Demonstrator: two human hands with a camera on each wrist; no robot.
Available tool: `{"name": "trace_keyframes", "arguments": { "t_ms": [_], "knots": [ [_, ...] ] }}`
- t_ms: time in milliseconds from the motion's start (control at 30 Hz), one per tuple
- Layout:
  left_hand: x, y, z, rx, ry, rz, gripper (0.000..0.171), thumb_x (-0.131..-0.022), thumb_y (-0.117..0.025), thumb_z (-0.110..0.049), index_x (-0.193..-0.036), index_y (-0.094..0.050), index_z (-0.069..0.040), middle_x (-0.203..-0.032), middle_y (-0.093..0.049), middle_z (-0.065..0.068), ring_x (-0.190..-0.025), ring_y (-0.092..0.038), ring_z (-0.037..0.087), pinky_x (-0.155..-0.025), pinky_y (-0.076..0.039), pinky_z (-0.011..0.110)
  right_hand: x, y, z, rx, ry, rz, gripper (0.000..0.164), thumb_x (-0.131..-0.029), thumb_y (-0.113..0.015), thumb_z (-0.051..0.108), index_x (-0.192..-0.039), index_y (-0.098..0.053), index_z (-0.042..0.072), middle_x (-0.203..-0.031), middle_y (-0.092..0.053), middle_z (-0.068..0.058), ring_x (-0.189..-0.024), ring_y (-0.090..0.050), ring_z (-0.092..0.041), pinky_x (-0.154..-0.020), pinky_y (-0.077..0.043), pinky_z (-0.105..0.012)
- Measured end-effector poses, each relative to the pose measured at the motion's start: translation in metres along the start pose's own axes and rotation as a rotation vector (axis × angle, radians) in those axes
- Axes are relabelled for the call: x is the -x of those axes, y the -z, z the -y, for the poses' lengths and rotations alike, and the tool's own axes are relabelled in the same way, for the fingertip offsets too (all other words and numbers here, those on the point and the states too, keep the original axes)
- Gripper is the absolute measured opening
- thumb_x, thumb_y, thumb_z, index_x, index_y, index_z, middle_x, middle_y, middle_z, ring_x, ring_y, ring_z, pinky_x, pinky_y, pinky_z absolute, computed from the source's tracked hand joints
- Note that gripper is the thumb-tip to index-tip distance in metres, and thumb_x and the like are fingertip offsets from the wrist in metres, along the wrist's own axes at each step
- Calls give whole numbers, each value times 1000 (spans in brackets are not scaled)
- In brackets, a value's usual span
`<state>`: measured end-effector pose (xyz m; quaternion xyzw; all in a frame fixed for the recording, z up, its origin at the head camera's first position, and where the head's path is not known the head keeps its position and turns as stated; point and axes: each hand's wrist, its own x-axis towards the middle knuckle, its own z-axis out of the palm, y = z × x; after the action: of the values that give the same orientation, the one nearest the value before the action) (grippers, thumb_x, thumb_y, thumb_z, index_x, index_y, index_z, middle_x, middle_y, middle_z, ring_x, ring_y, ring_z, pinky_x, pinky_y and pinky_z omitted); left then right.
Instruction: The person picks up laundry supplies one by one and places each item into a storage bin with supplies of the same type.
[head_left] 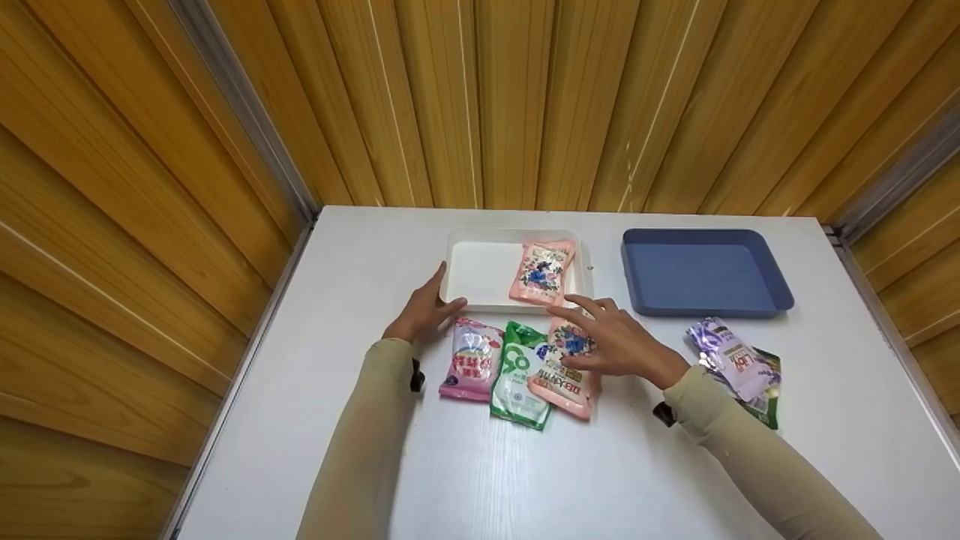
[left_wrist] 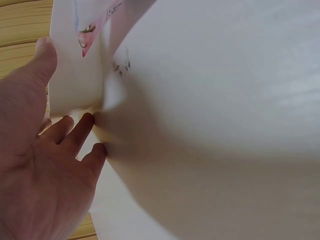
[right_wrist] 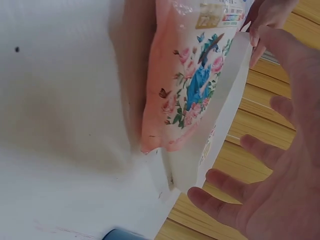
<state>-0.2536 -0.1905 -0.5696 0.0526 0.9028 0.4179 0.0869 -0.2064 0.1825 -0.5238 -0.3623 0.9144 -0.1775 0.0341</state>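
Note:
At the front-left corner of a white tray [head_left: 480, 308], my left hand [head_left: 426, 311] touches the side with its forefinger and the front wall with its thumb. The left wrist view shows this hand [left_wrist: 45, 165] with its lower fingertips near the tabletop. My right hand [head_left: 619, 341] is over a pink floral packet [head_left: 562, 382], fingers spread, holding nothing. In the right wrist view the packet [right_wrist: 195, 85] lies apart from the fingers. A second pink floral packet [head_left: 544, 274] lies inside the tray, to the right.
Left of the near pink packet lie a green-and-white packet [head_left: 520, 390] and a pink-purple packet [head_left: 474, 360]. A blue tray [head_left: 705, 309] stands at the back right. In front of it, a purple packet [head_left: 731, 356] overlaps a dark green one [head_left: 769, 409]. Wood-look panels [head_left: 510, 105] border the table.

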Motion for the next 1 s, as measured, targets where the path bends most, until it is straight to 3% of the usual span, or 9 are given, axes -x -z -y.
{"name": "trace_keyframes", "arguments": {
  "t_ms": [200,567,767,1000],
  "knots": [
    [0,1,1,-41,-18,0,95,-100,-68,-37,-166,-5,-7,-170,-17,14,-155,-21,31,-127,-17,43,7,-7,2,-39,36,33,92,-82,-82,55,-159,-39,31,-164,-34,-15,-134,-43,-52,-97,-43,-74],
    [2,1,1,-17,8,13,97,-99,-69,-39,-166,-5,-10,-170,-16,13,-156,-18,30,-127,-16,44,16,-21,5,-4,65,83,102,-73,-86,60,-159,-39,32,-166,-26,-18,-137,-36,-58,-101,-38,-77],
    [1,1,1,-17,6,19,97,-99,-69,-40,-166,-4,-11,-171,-15,12,-156,-17,30,-127,-16,44,19,-24,9,14,38,127,105,-70,-86,64,-159,-38,34,-167,-21,-21,-142,-28,-61,-109,-29,-77],
    [-1,0,1,-25,24,15,97,-99,-68,-40,-166,-3,-13,-171,-15,11,-156,-18,30,-127,-17,44,20,-27,11,25,-10,174,108,-67,-87,66,-159,-39,37,-169,-14,-22,-146,-13,-65,-108,-18,-84]
  ]
}}
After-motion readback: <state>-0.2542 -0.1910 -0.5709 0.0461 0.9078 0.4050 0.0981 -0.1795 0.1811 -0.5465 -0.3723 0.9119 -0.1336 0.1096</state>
